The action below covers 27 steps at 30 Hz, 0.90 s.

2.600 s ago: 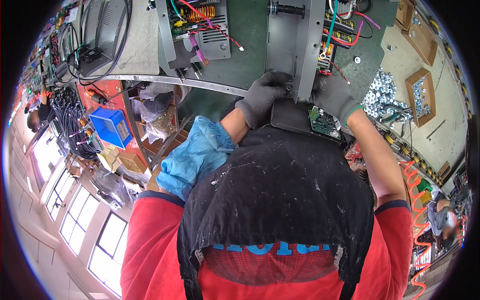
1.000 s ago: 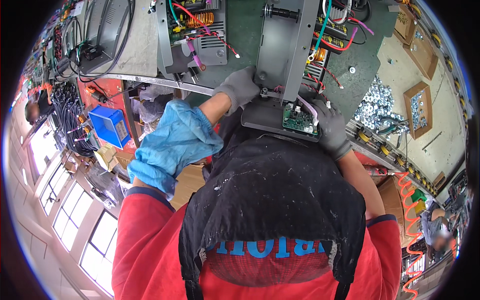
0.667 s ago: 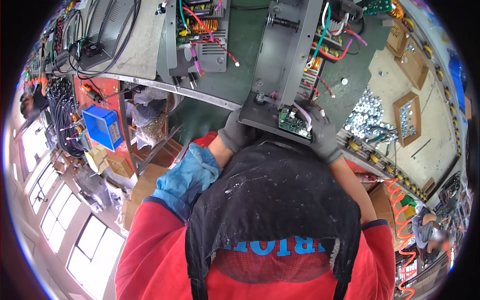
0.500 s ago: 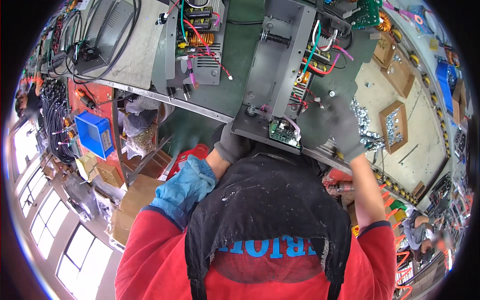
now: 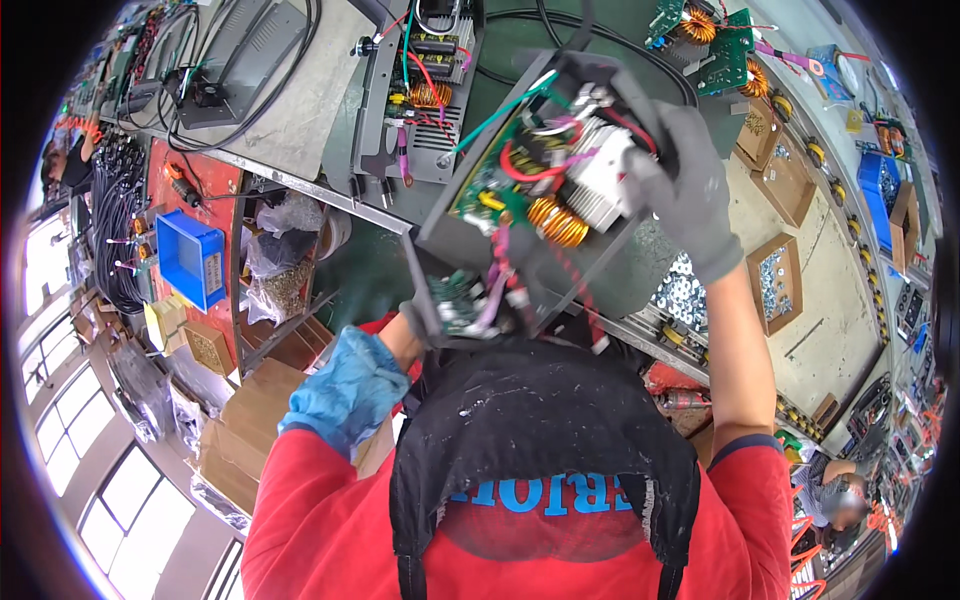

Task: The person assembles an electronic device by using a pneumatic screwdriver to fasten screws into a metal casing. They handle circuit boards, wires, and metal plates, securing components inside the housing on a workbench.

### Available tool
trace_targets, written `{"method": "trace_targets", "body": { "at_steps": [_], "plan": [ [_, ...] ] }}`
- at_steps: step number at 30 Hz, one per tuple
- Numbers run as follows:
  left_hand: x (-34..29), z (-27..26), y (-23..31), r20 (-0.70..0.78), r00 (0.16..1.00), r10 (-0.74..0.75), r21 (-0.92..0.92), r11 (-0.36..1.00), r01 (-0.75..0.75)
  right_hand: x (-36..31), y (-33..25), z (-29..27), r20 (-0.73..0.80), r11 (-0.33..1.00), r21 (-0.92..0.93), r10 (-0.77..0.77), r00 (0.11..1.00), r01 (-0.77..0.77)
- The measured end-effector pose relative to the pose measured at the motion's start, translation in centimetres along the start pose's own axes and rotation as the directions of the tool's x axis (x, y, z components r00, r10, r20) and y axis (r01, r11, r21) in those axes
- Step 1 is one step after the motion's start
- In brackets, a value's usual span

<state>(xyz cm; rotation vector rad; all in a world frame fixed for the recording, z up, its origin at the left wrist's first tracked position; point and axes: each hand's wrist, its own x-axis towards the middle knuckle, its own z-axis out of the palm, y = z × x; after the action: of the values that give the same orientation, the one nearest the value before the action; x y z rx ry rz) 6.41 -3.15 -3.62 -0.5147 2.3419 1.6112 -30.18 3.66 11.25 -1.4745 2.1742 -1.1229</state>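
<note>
A dark grey metal case [image 5: 450,225] is tilted up over the bench in front of me. Its open side shows a green circuit board, a white finned heat sink [image 5: 605,185], a copper coil [image 5: 557,221] and coloured wires. My right hand [image 5: 690,190], in a grey glove, grips the case's right side near its far end. My left hand [image 5: 418,318], also gloved, is at the near left corner; its fingers are mostly hidden behind the metal. A small green board [image 5: 455,300] sits inside the near end panel. Red twisted wires hang over the near edge.
Left of the case lies a similar open unit [image 5: 430,110] with capacitors and a coil. Small cardboard boxes of hardware [image 5: 775,285] and loose metal nuts [image 5: 682,290] are on the right. A black cable [image 5: 640,50] curves behind. A blue bin [image 5: 190,260] stands at far left.
The case has been lifted and turned, so its board and heat sink now face up toward me. My right hand moved from the bench beside it onto its right side. My left hand shifted left.
</note>
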Motion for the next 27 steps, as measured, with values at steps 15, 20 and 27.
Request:
{"method": "trace_targets", "body": {
  "at_steps": [15, 20, 27],
  "plan": [
    [10.6, -2.3, 9.0, 0.267, 0.957, -0.11, -0.964, -0.017, 0.267, 3.6, 8.6, -1.8, -0.045, 0.929, -0.368, 0.01, 0.999, -0.026],
    [14.6, 0.9, 4.5, -0.013, 0.992, 0.123, -0.649, 0.754, -0.102, -2.5, 10.6, -1.9, -0.389, 0.931, 0.224, 0.358, 0.849, -0.289],
    [12.3, 1.9, 3.8, -0.21, 0.89, 0.404, 0.233, 0.905, -0.355, -13.2, 12.0, 4.6, 0.038, 0.868, -0.485, 0.146, 0.989, -0.11]
  ]
}}
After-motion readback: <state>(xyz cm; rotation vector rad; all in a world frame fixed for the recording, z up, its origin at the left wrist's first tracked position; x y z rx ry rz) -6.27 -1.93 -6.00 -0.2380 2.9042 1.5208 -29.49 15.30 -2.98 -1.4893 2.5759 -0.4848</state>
